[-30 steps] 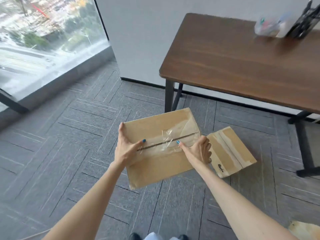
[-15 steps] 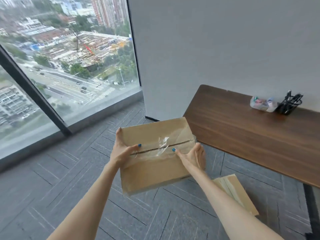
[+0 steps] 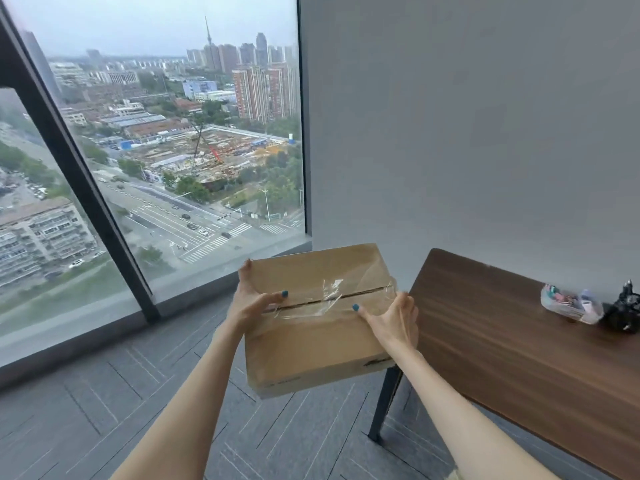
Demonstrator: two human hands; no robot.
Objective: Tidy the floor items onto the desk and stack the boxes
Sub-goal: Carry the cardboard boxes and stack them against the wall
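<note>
A brown cardboard box (image 3: 313, 344) with loose clear tape across its top seam hangs in the air, level with the left end of the wooden desk (image 3: 512, 355). My left hand (image 3: 251, 303) grips the box's left side, thumb on top. My right hand (image 3: 394, 318) grips its right side, thumb on the taped seam. The box's right edge overlaps the desk's left corner in the view; whether they touch is unclear. The smaller box seen earlier on the floor is out of view.
On the desk's far right lie a clear bag of coloured clips (image 3: 571, 304) and a black bundle (image 3: 625, 311). A dark desk leg (image 3: 384, 403) stands below the box. A floor-to-ceiling window (image 3: 156, 150) is at left, a grey wall behind, grey carpet (image 3: 104, 393) below.
Both hands have lifted the cardboard box from the floor up to desk height. The view has tilted upward, and the smaller box on the floor has dropped out of sight.
</note>
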